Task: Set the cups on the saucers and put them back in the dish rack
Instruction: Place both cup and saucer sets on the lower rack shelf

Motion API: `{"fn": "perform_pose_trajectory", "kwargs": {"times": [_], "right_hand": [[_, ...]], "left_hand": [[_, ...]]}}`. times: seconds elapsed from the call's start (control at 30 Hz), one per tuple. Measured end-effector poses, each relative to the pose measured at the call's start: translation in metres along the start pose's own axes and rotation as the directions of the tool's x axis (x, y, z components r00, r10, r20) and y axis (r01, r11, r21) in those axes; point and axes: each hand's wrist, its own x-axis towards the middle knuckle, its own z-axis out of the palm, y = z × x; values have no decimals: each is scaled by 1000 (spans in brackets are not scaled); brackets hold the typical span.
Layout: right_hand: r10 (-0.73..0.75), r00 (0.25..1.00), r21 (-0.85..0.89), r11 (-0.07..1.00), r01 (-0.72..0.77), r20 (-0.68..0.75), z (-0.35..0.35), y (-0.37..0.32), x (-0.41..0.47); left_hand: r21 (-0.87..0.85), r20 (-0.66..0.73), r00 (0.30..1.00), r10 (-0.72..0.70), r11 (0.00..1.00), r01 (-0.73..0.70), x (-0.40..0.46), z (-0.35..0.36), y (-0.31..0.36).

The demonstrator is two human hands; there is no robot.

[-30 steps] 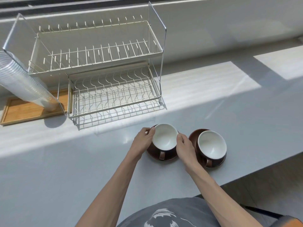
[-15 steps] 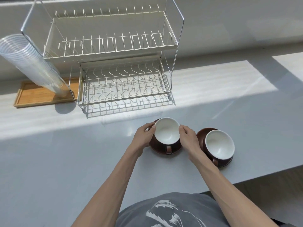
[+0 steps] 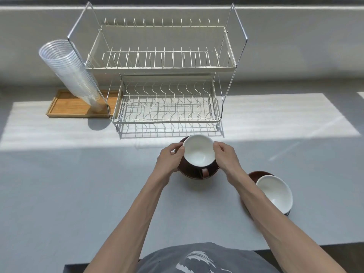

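A brown cup with a white inside (image 3: 198, 152) sits on a brown saucer (image 3: 192, 172) just in front of the wire dish rack (image 3: 161, 66). My left hand (image 3: 170, 157) grips the set on its left side and my right hand (image 3: 226, 156) grips it on the right; the shadow beneath suggests it is lifted off the counter. The cup's handle points toward me. A second cup (image 3: 274, 194) rests on its saucer (image 3: 256, 174) to the lower right, partly behind my right forearm. Both tiers of the rack hold nothing.
A tall leaning stack of clear plastic cups (image 3: 69, 71) stands on a wooden tray (image 3: 65, 107) left of the rack. The grey counter (image 3: 59, 184) ends at a front edge near my body. A wall runs close behind the rack.
Both hands have carried the left cup and saucer forward, closer to the rack's lower tier. The view has shifted, so the rack now sits centred. The second cup stays in place.
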Motion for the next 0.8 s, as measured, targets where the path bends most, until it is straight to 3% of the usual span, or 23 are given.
{"fn": "perform_pose_trajectory", "kwargs": {"times": [0.4, 0.8], "right_hand": [[-62, 998, 66, 996, 60, 25, -2, -54, 54], [-95, 995, 1, 995, 95, -27, 7, -93, 126]], "left_hand": [[56, -62, 990, 128, 991, -125, 33, -20, 66], [34, -92, 990, 105, 994, -102, 98, -18, 108]]}}
